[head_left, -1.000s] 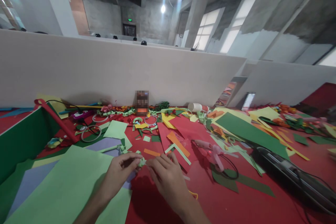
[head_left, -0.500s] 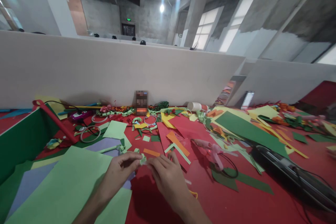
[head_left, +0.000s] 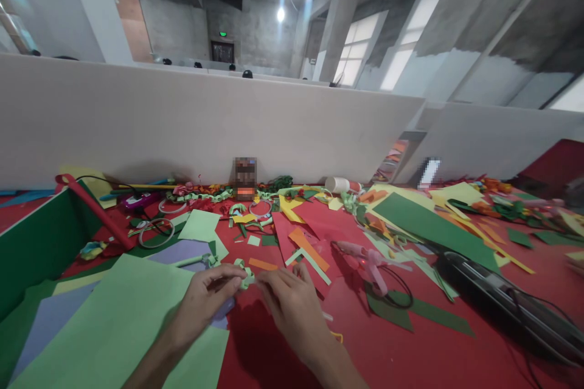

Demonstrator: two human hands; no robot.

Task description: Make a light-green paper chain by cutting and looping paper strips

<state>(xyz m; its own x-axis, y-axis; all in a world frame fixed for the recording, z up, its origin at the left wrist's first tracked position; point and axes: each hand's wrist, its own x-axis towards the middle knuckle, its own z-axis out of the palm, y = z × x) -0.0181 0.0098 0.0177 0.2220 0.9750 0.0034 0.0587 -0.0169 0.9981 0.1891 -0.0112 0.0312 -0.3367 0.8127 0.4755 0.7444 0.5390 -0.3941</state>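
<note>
The left hand [head_left: 203, 301], thumb and forefinger closed together, pinches a curled light-green paper strip [head_left: 247, 280] that juts rightward, its long axis unclear, toward the right hand [head_left: 292, 301], whose bunched fingertips sit just beside it, their hold impossible to tell, above the red tabletop [head_left: 401, 361].
</note>
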